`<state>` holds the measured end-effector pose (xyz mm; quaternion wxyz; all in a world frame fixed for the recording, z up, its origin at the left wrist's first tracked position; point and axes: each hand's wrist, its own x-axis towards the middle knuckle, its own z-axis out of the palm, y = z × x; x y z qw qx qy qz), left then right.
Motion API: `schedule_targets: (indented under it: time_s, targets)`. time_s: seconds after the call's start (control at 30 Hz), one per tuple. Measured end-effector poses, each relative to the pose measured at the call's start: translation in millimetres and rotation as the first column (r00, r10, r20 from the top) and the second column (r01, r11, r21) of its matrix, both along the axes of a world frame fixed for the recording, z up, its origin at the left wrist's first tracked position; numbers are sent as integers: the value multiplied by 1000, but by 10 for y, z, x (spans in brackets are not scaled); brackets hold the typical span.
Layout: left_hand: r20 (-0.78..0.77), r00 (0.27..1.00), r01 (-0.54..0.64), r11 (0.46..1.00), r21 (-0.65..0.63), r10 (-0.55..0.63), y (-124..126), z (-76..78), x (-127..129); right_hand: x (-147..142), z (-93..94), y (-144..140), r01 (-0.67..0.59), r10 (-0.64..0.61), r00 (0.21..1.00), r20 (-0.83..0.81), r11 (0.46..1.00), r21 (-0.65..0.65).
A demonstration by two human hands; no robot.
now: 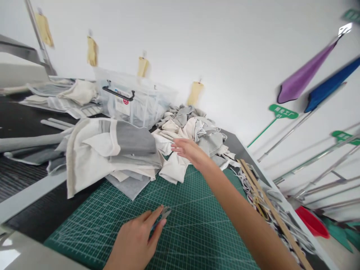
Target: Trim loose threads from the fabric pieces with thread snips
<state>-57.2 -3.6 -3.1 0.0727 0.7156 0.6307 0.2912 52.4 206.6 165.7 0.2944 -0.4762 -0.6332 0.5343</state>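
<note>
Green cutting mat (194, 225) with a white grid covers the near end of the dark table (25, 123), and both hands work over it. Right hand (189, 149) is stretched forward on a nearly straight arm, palm down, fingers spread and slack, gripping nothing; it hovers at the near edge of a heap of grey and cream fabric pieces (191, 125), fingertips just above a cream piece (174, 168) that lies partly on the mat. Left hand (137, 240) rests low on the mat, wrist bent, thumb and forefinger pinched on a small grey tool (164, 213), possibly thread snips; too blurred to confirm. A second stack of folded grey-and-white fabric (112, 150) lies left of the heap, overlapping the mat's far corner. Behind it stands a clear plastic bin (132, 99) with a black handle and a white label bearing a red mark; print unreadable. A wooden ruler (270, 206) lies along the table's right edge. Below, a green sign (283, 111) shows white characters and "01".
</note>
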Motion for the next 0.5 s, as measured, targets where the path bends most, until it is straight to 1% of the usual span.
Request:
schedule_targets:
  time_s: [0.1,0.23,0.37,0.5]
  targets:
    - [-4,1000,0,1000,24,1,-4,-48,3,362,-88,-1,61,-63,997,48,997,55]
    - [-22,1000,-5,998,70,7,1,-100,13,773,-228,135,182,-194,976,97,975,125]
    - [-53,999,8,992,128,-1,20,-102,9,1071,-405,429,302,-329,936,123,933,197]
    - [-79,997,39,984,172,-26,37,-133,-30,1248,-507,856,386,-433,893,126,878,284]
